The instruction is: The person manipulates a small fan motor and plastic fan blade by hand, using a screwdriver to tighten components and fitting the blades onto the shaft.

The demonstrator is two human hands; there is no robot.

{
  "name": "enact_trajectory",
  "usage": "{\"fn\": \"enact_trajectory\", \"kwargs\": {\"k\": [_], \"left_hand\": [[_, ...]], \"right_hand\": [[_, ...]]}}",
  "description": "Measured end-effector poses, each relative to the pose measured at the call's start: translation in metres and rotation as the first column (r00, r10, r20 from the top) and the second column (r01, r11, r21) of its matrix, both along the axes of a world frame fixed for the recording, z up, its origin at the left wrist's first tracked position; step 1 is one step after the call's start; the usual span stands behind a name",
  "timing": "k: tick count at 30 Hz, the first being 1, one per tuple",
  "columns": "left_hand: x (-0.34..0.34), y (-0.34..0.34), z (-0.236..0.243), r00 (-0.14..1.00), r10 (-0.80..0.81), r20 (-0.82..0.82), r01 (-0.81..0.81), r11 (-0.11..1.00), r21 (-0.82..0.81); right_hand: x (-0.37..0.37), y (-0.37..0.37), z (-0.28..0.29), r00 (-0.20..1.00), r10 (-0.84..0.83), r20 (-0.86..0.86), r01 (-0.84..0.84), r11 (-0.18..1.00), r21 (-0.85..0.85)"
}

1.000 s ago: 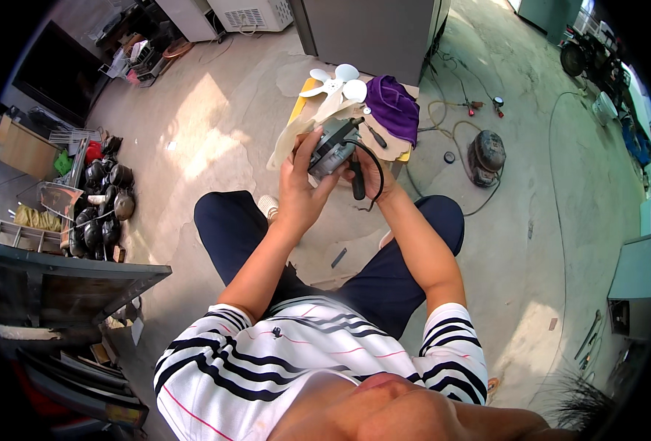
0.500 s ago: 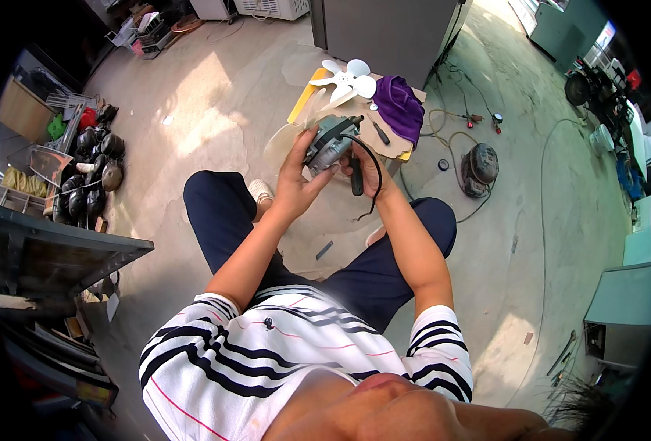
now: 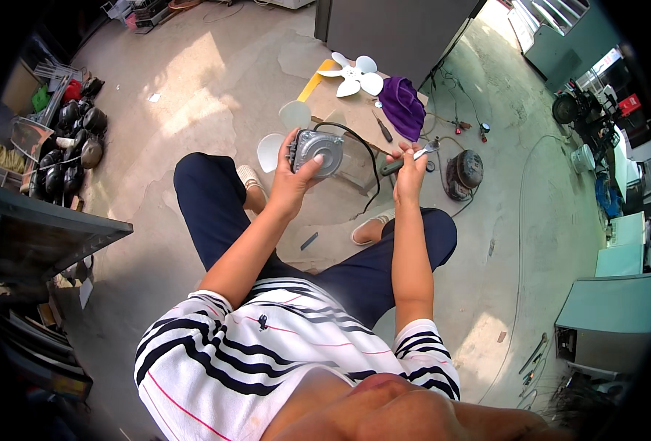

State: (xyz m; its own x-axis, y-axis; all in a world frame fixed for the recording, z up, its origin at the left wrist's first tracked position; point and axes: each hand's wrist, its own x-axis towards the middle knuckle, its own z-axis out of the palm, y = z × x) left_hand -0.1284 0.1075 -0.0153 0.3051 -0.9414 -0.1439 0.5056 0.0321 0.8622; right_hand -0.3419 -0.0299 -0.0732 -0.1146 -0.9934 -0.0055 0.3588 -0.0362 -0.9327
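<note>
My left hand (image 3: 293,184) is wrapped round a grey metal motor (image 3: 319,154); pale fan blades (image 3: 294,113) show behind it, and a black cable hangs from it in a loop. In my right hand (image 3: 408,173) is a metal-headed tool with a dark handle (image 3: 393,166), possibly an adjustable wrench, held to the motor's right. Beyond both, a tan board with yellow edging (image 3: 347,110) bears a white five-blade fan (image 3: 349,73), a purple cloth (image 3: 402,106) and a screwdriver (image 3: 385,131).
A compressor (image 3: 463,175) and gauge hoses lie on the floor (image 3: 487,294) to the right. A grey cabinet (image 3: 388,33) stands beyond the board. Piled black compressors (image 3: 68,151) and a dark panel (image 3: 46,228) are left; appliances (image 3: 605,309) and a motorbike (image 3: 566,109) are right.
The motor has turned its flat face upward and separated from my right hand, which has moved rightward with the dark-handled tool, now angled with its metal head showing.
</note>
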Motion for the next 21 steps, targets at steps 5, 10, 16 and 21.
{"fn": "enact_trajectory", "kwargs": {"k": [5, 10, 16, 21], "left_hand": [[0.017, 0.008, -0.009, 0.980, -0.034, -0.198, 0.046, 0.997, 0.056], [0.021, 0.010, -0.008, 0.999, 0.052, -0.001, -0.052, 0.998, 0.023], [0.021, 0.007, -0.020, 0.917, 0.216, 0.335, -0.153, 0.967, -0.205], [0.021, 0.011, -0.020, 0.729, 0.348, 0.590, -0.181, 0.928, -0.324]], "right_hand": [[-0.019, 0.073, 0.052, 0.946, 0.080, -0.315, -0.094, 0.995, -0.027], [0.011, 0.144, 0.090, 0.830, 0.395, -0.394, -0.382, 0.917, 0.116], [0.053, 0.176, 0.088, 0.826, 0.557, -0.089, -0.553, 0.830, 0.066], [0.090, 0.183, 0.072, 0.914, 0.404, -0.040, -0.406, 0.912, -0.051]]}}
